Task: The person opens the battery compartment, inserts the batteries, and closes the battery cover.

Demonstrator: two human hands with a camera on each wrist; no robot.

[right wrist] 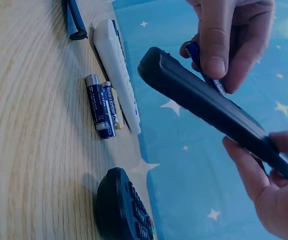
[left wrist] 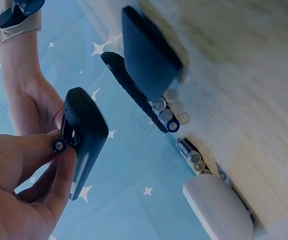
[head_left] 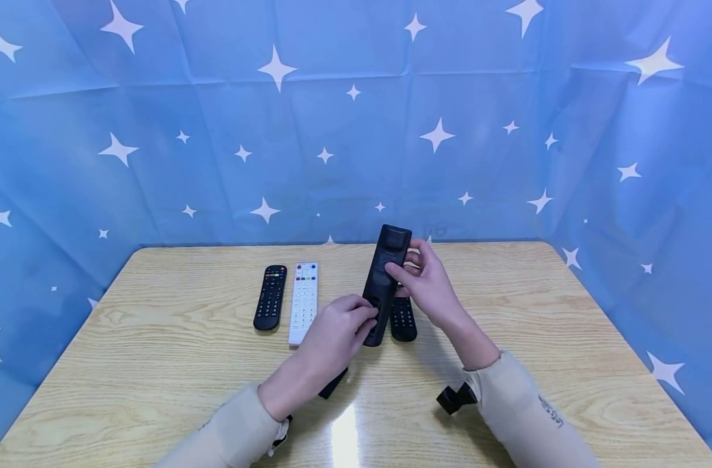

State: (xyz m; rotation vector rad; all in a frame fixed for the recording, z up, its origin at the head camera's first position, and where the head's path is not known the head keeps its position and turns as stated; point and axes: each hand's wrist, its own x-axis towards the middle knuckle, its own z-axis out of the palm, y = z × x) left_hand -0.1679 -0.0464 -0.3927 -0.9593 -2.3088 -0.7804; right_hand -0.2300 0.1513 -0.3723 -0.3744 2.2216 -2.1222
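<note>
Left hand (head_left: pixel 338 331): thumb and fingertips together, pinching one battery at the back of the raised remote.
Pinched battery (left wrist: pixel 59 145): blue, a round end showing between the left thumb and fingers, right at the remote's compartment.
Right hand (head_left: pixel 429 283): clamped on the raised remote, thumb laid across its back, fingers round the far side.
Raised remote (head_left: pixel 385 266): black, between the two hands, lifted off the worktop (head_left: pixel 186 370).
Battery compartment (head_left: pixel 376 303): uncovered, in the part of the remote by the left fingertips; whether a battery already sits inside cannot be told.
Facing: back of the remote towards the head camera, button side turned away.
Long axis: slanting, compartment end low by the left hand, other end away from the person and leaning rightward, beside the right fingers.
Under the right hand: a second black remote (head_left: pixel 404 325), buttons up, partly covered by the raised one.
Beneath the left wrist: a dark flat piece (head_left: pixel 334 383), mostly hidden in the head view.
Below the left hand: loose batteries (right wrist: pixel 100 107), blue and gold among them, near the white remote.
Just left of the left hand: white remote (head_left: pixel 304 299), buttons up, lengthwise away from the person.
Farther left: third black remote (head_left: pixel 270 297), buttons up, near the white one.
</note>
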